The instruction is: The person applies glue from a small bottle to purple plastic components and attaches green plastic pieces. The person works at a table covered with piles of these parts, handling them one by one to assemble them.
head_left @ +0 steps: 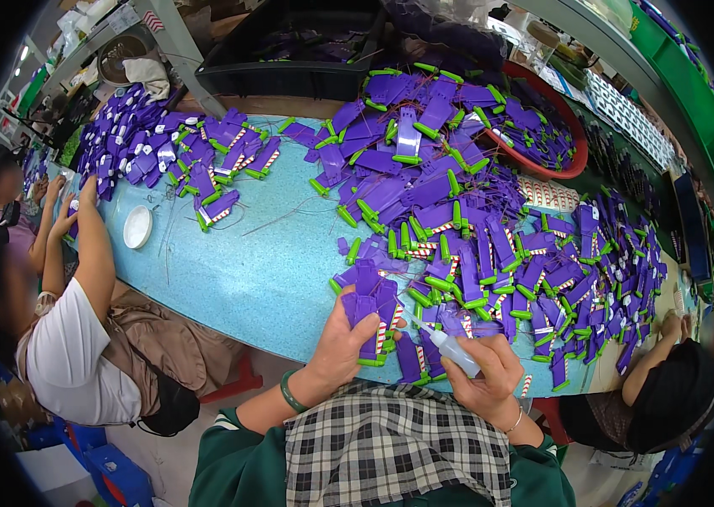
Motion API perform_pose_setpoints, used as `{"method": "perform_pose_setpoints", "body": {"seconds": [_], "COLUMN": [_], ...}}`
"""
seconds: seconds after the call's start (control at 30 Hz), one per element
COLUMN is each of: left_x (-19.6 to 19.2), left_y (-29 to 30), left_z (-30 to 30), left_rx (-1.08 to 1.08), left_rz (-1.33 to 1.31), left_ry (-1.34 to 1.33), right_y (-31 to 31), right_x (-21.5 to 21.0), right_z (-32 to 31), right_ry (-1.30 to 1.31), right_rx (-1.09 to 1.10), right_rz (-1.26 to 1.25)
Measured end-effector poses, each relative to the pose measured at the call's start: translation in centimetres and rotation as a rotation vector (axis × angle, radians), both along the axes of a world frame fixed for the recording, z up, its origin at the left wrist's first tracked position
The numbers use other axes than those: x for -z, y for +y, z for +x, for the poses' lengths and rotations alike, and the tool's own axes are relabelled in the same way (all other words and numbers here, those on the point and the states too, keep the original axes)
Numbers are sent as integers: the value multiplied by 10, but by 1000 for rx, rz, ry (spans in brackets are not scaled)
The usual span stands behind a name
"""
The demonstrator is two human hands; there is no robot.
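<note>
Here, right fingers (497,358) grip bottle (456,351), long axis slanting, nozzle (429,330) up-left; left fingers (362,333) hold purple pieces (365,302).

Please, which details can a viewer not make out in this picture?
In the head view:
Left hand: some fingers, hidden behind the held purple pieces.
Squeeze bottle: part of its body, covered by the right hand.
Red basin: its floor, buried under more pieces.
Black bin: its lower inside, behind its front wall.

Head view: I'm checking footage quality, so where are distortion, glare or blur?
Head view: the blue table has a bowed near edge, and corners go black; head view: pale sheen on its bare part; head view: the white-shirted co-worker has a blurred face, while the bottle looks fairly sharp.
</note>
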State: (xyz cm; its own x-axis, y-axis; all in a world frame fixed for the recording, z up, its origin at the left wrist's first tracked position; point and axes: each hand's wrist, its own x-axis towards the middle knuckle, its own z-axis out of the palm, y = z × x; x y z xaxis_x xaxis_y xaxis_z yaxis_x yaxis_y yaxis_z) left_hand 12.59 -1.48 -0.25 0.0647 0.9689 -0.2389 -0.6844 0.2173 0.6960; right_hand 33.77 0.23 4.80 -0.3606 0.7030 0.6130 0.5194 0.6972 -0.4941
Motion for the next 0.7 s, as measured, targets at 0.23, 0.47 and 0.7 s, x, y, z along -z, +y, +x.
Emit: {"method": "perform_pose_setpoints", "body": {"seconds": [0.23,0.47,0.7], "left_x": [5,7,6], "left_y": [-2,-5,-8], "left_z": [-1,1,7], "left_rx": [3,-34,-69], "left_rz": [70,103,151], "left_ry": [138,244,392], "right_y": [1,1,-2], "right_x": [1,-1,-5], "right_z": [0,1,1], "right_ry": [-2,-15,-14], "right_rx": [-9,-12,-30], "right_rz": [-9,5,-18]}}
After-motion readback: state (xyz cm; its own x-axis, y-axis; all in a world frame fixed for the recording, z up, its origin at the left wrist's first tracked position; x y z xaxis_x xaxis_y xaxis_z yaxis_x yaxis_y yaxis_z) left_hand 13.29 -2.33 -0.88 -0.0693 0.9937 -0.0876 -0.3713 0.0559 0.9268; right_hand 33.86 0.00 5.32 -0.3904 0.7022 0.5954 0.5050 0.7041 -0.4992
